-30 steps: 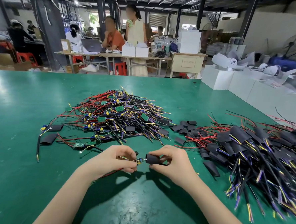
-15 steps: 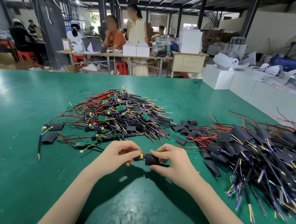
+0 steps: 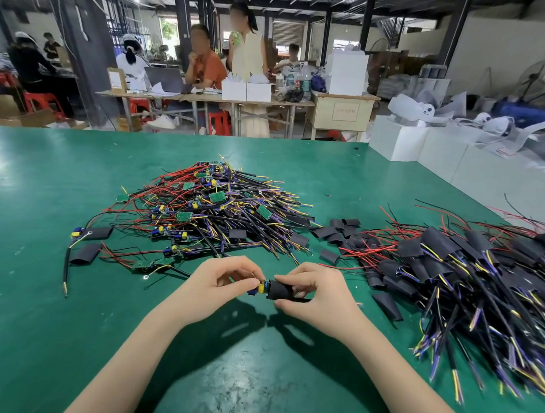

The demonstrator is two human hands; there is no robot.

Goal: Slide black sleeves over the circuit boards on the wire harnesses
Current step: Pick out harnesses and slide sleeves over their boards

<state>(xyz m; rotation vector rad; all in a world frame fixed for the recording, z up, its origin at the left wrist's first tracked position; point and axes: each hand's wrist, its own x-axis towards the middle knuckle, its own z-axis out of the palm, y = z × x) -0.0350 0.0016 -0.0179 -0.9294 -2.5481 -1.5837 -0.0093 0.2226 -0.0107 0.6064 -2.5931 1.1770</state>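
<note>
Both hands meet low over the green table (image 3: 51, 304). The left hand (image 3: 218, 286) pinches the circuit board (image 3: 259, 287) by its exposed yellow-and-blue end; the right hand (image 3: 317, 293) curls its fingers round the black sleeve (image 3: 279, 290) partly over that board. Beyond the left hand lies a heap of bare harnesses (image 3: 213, 209); right of the right hand, the sleeved harnesses (image 3: 470, 282); loose sleeves (image 3: 340, 231) between. Far behind the hands, people sit at workbenches (image 3: 188, 97) in a dim workshop.
</note>
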